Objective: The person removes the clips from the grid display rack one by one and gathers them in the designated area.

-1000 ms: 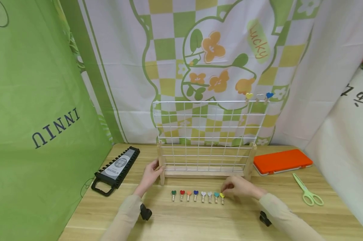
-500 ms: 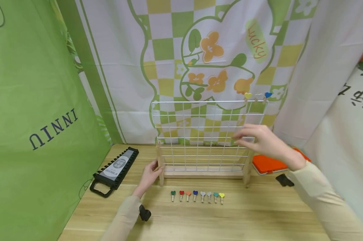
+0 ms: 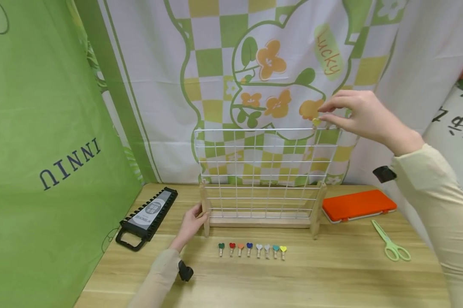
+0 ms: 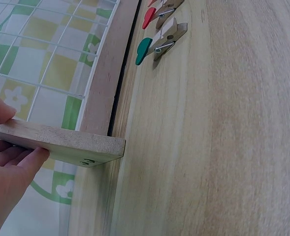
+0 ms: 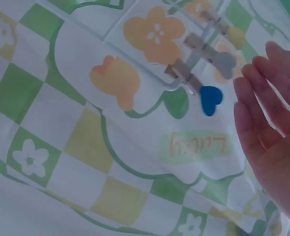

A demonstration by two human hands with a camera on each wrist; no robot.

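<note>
A white wire grid (image 3: pixel 254 129) stands upright in a wooden base (image 3: pixel 260 221). My left hand (image 3: pixel 190 224) grips the base's left leg (image 4: pixel 66 140), thumb on one side and fingers on the other. At the grid's top right corner, my right hand (image 3: pixel 360 112) hovers with thumb and fingers apart beside a yellow heart clothespin (image 5: pixel 235 37). Silver (image 5: pixel 224 64) and blue (image 5: pixel 211 100) heart clothespins sit clipped near it, mostly hidden by the hand in the head view. In front of the base lies a row of several heart clothespins, from green (image 3: pixel 221 246) to yellow (image 3: pixel 283 249).
To the left lies a black toothed holder with a handle (image 3: pixel 148 216). An orange case (image 3: pixel 358 205) and light green scissors (image 3: pixel 392 246) rest on the right of the wooden table (image 3: pixel 312 282). Patterned cloth (image 3: pixel 208 62) hangs behind the grid.
My right hand has left the yellow clothespin at the end of the row and risen to the clothespins on the grid's top right. My left hand stays on the base's leg.
</note>
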